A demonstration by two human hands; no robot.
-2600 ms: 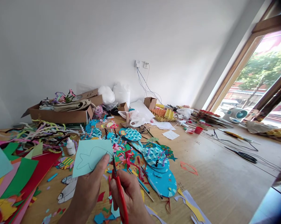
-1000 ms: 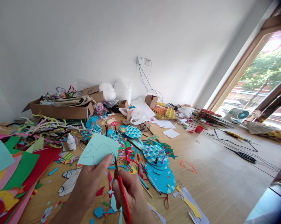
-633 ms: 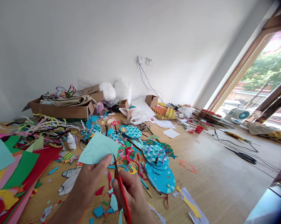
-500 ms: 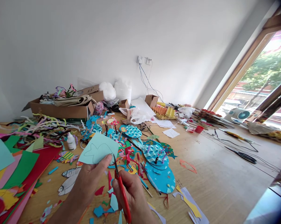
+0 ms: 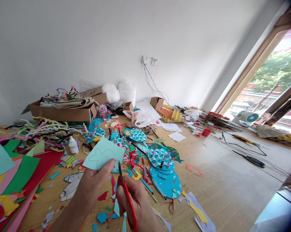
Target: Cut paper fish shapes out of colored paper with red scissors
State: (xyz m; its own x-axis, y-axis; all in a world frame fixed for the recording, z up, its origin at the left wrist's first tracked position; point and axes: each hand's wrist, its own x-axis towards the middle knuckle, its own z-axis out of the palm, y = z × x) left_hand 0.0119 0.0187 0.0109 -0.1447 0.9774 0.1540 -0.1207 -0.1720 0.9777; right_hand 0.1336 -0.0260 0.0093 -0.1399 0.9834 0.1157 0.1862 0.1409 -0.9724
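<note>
A light blue-green sheet point(image 5: 100, 154) with a pencil outline of a fish-like shape is pinched in my left hand point(image 5: 97, 178), the thumb lying on its lower right part. My right hand point(image 5: 135, 199) is wrapped round red-handled scissors point(image 5: 129, 206). Their dark blades point up at the right edge of the sheet, close to the drawn line. Whether the blades touch the paper is too small to tell. Below the hands lie coloured paper scraps point(image 5: 102, 217) on the wooden table.
Coloured sheets point(image 5: 26, 174) and a white glue bottle point(image 5: 73, 145) lie left. Blue paper discs point(image 5: 166, 183) are right of my hands. A cardboard box point(image 5: 60, 114) stands at the back left. Black scissors point(image 5: 254, 161) and a red cup point(image 5: 205, 132) are on the right.
The sheet has tilted slightly and shifted a little right against my left hand's surroundings. The scissors' blades look closer together than before.
</note>
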